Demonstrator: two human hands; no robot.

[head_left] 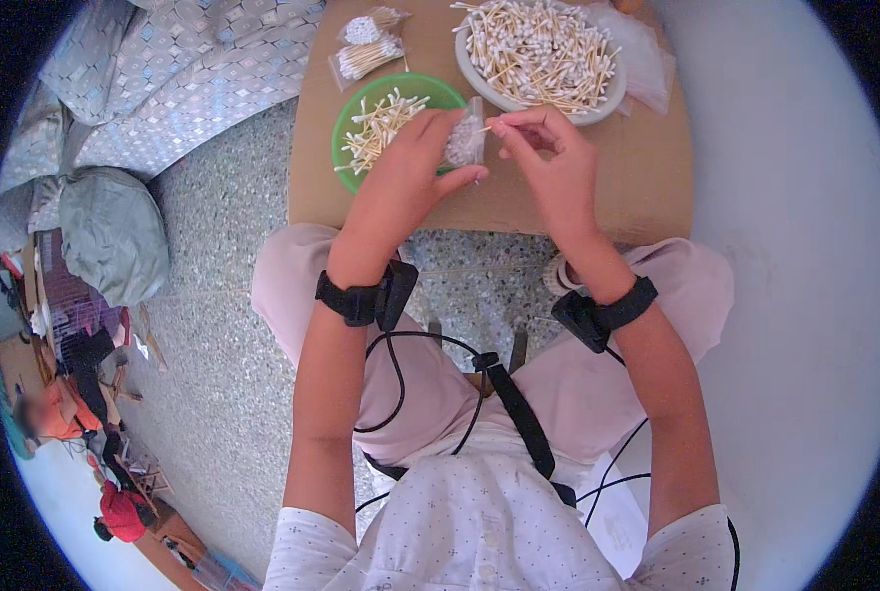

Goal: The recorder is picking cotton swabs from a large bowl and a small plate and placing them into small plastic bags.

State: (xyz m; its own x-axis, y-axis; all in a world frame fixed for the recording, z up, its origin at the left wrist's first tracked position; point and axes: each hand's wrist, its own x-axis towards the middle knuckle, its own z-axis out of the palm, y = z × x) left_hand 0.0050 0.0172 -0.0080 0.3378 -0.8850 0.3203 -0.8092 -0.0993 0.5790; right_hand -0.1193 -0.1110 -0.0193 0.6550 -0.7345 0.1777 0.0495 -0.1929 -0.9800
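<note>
My left hand (406,177) is closed on a small clear plastic bag (467,136) with white-tipped cotton swabs inside. It is held over the right side of a green bowl (447,92), which contains loose cotton swabs (379,126) with wooden sticks. Just right of the bag, my right hand (556,163) pinches a single cotton swab (488,127) between thumb and forefinger, its stick pointing toward the bag. Behind that hand stands a pale bowl (473,81) heaped with many more swabs (543,51).
Filled bags of swabs (368,59) lie at the far left of the brown cardboard surface (608,187). Clear plastic bags (649,64) lie beside the pale bowl. Patterned cloth (194,79) hangs at left, and a white wall (795,295) rises at right. Other people are far left.
</note>
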